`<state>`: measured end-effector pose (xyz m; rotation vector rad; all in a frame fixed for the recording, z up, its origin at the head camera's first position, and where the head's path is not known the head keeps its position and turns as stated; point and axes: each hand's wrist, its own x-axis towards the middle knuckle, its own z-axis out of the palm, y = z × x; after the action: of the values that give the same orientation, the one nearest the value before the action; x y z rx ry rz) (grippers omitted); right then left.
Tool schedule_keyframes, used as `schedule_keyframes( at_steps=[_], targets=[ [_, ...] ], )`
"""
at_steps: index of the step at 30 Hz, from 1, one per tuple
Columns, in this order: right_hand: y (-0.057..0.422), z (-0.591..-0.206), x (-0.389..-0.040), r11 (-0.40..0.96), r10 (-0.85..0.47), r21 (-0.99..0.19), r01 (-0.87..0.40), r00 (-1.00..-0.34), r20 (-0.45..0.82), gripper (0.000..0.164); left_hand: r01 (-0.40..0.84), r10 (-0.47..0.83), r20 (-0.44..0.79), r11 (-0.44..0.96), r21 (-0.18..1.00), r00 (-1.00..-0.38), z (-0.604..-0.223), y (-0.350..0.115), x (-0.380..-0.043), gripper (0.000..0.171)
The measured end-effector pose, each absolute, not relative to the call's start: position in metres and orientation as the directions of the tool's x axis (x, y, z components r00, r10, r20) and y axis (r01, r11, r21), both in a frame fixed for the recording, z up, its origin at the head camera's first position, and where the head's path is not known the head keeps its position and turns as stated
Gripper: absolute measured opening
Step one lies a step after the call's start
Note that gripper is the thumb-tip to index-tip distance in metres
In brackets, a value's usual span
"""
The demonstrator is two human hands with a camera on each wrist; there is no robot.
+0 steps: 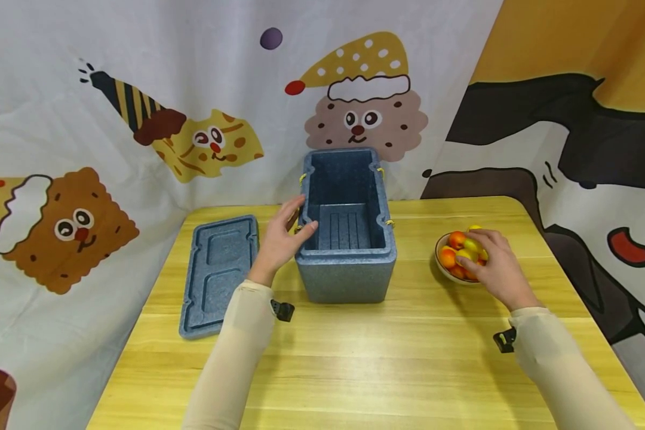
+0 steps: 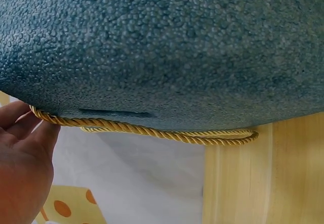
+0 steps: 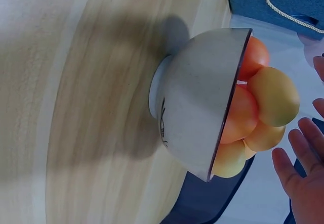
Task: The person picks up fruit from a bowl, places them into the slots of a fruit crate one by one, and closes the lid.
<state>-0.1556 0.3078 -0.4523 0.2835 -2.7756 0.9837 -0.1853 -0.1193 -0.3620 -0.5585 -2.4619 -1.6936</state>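
Observation:
A deep blue-grey foam box (image 1: 346, 278) with its top uncovered stands on the table, the inside bare down to a ridged floor. My left hand (image 1: 282, 239) rests at its left rim, the thumb over the edge and the fingers along the outer side. In the left wrist view the fingertips meet the box beside a twisted gold cord (image 2: 142, 129). To the right, a pale bowl (image 3: 202, 82) with a dark rim is heaped with orange and yellow round fruit (image 3: 273, 96). Over it hovers my right hand (image 1: 497, 266), fingers spread and apart from the fruit in the right wrist view.
A matching blue-grey lid (image 1: 220, 275) with two recessed panels lies flat left of the box. Behind the wooden table (image 1: 376, 370) hangs a cloth (image 1: 209, 54) printed with cartoon snacks, close to the box's back.

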Motion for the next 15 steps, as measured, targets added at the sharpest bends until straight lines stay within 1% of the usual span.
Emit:
schedule_keyframes(
  at_steps=[9, 15],
  targets=[
    [0.309, -0.46, -0.154, 0.776, -0.116, -0.584, -0.238, -0.964, 0.239, 0.052, 0.352, 0.249, 0.28, 0.327, 0.877, -0.927, -0.364, -0.119, -0.185, 0.061],
    [0.308, -0.464, -0.152, 0.782, -0.124, -0.566, -0.263, -0.954, 0.272, 0.043, 0.346, 0.24, 0.277, 0.324, 0.881, -0.93, -0.368, -0.12, -0.187, 0.062]
  ],
)
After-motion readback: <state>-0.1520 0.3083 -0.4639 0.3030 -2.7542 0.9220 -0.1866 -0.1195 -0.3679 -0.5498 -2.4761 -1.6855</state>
